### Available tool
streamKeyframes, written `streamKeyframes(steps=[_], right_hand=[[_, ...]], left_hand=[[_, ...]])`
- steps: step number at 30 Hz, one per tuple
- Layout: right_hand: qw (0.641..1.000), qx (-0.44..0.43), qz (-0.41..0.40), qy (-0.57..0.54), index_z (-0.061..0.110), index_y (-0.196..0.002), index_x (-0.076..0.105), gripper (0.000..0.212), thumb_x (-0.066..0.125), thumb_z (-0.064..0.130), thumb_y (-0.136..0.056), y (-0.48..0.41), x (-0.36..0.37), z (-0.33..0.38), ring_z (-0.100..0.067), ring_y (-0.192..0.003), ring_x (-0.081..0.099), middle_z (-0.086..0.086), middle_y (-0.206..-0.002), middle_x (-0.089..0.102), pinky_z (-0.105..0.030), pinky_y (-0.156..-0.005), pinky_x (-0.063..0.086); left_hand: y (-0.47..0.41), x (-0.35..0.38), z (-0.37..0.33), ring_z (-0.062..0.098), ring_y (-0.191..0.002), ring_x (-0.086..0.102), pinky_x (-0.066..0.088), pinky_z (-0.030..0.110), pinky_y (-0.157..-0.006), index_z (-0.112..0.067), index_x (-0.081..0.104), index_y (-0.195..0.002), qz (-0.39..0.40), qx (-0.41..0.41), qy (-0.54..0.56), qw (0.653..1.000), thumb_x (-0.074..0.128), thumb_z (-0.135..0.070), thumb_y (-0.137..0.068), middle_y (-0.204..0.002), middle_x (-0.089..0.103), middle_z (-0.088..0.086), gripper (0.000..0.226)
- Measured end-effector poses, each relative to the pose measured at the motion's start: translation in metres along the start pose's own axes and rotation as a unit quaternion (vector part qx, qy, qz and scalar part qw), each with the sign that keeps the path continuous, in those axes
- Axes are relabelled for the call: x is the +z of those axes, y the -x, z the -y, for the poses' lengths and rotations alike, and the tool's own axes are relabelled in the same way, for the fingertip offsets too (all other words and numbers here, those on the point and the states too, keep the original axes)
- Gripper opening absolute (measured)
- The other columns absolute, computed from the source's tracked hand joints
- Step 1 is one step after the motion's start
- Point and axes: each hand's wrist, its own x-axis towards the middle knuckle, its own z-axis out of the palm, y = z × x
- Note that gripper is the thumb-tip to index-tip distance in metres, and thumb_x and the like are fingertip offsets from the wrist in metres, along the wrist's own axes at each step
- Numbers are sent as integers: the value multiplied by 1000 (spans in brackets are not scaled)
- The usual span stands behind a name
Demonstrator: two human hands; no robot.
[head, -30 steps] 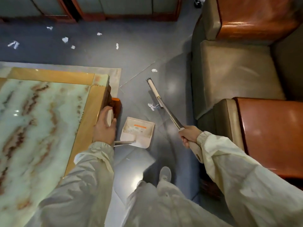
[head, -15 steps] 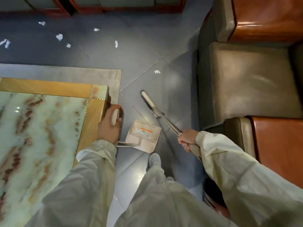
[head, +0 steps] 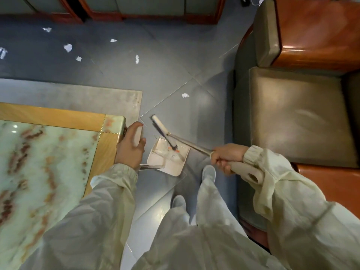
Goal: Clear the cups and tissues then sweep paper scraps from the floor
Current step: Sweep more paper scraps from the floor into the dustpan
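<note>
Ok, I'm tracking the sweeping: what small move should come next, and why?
Probably swing the broom out behind the nearest paper scrap and draw it to the dustpan: the broom head lies over the pan, while that scrap lies loose beyond it.

Left hand [head: 131, 146] gripping dustpan [head: 167, 156] handle, right hand [head: 226, 157] gripping broom [head: 162, 131], scraps [head: 185, 95] on floor [head: 165, 75]

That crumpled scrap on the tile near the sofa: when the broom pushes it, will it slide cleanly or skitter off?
Probably very light: the scrap is small, crumpled paper, so a fast stroke may flick it aside. The floor looks glossy, so it should slide easily. Being lumpy, it may tumble rather than glide.
</note>
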Motion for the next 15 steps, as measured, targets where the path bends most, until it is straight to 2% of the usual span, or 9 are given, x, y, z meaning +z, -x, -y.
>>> streamKeyframes(steps=[3, 5, 6, 9, 11, 13, 15], right_hand=[[999, -32, -21, -34, 11, -66, 41, 28, 40, -2, -90, -6, -40, 41, -5, -25, 36, 0, -40, 41, -12, -29, 32], [998, -43, -36, -16, 10, -68, 41, 26, 40, -1, -91, -13, -68, 73, -5, -25, 36, 0, -39, 41, -12, -29, 32], [998, -49, -48, -2, 10, -69, 41, 25, 41, 0, -92, -19, -84, 91, -6, -25, 36, 0, -38, 41, -13, -29, 32], [989, -86, -104, 67, 9, -78, 46, 16, 45, 1, -92, -38, -130, 150, -9, -33, 36, -3, -45, 41, -15, -32, 34], [981, -105, -127, 98, 10, -81, 48, 14, 46, 0, -90, -52, -160, 192, -11, -38, 37, -5, -49, 42, -16, -34, 36], [979, -107, -144, 99, 8, -79, 49, 14, 46, -1, -90, -64, -183, 227, -12, -38, 38, -7, -49, 42, -16, -35, 37], [978, -95, -148, 115, 6, -80, 48, 13, 45, 0, -90, -77, -203, 256, -14, -42, 38, -8, -54, 43, -20, -38, 38]], left_hand=[[-30, 16, -22, 13, -47, 49, 43, 23, -47, -54, 46, -107, -14, -2, 3, 1000, 52, -14, -93, -68, 54, 1, 42], [-57, 31, -39, 7, -42, 48, 45, 20, -44, -52, 46, -107, -32, 5, 0, 999, 52, -14, -92, -70, 53, -8, 41], [-72, 40, -48, 7, -43, 50, 48, 20, -46, -52, 46, -107, -39, 5, -3, 999, 52, -15, -92, -72, 53, -11, 41], [-123, 70, -74, 23, -61, 59, 55, 36, -62, -61, 43, -104, -43, -9, -4, 999, 52, -17, -92, -84, 59, 1, 47], [-159, 86, -96, 20, -65, 60, 53, 39, -73, -62, 43, -105, -42, -1, -21, 999, 53, -16, -92, -92, 60, -3, 50], [-194, 95, -113, 16, -65, 61, 54, 41, -77, -62, 44, -104, -33, -4, -30, 999, 54, -14, -91, -93, 58, -8, 51], [-220, 101, -125, 23, -72, 62, 54, 46, -76, -61, 45, -105, -34, -21, -37, 999, 54, -14, -91, -95, 57, -8, 51]])
